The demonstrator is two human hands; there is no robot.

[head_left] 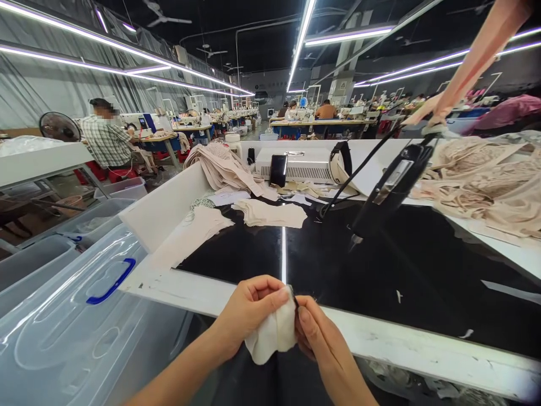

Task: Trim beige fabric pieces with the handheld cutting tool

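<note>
A folded piece of white cloth (270,335) hangs from my left hand (249,307), pinched between thumb and fingers at its upper edge. My right hand (316,332) is closed beside the cloth's right edge, thumb against fingers. Between the two hands a small dark strip or tool tip (292,294) shows at the cloth's top corner; its kind is unclear. Both hands are just over the near edge of the black tabletop (329,270). Farther in lie a stack of cream cut fabric pieces (270,214) and another pale fabric pile (196,234).
A black handheld device (389,186) hangs above the table on pink cloth (477,62). Beige fabric heaps lie left (224,163) and right (494,180). A phone (278,170) leans against a white vented box (313,160). A lidded plastic bin (76,316) stands left; a seated person (105,135) works beyond.
</note>
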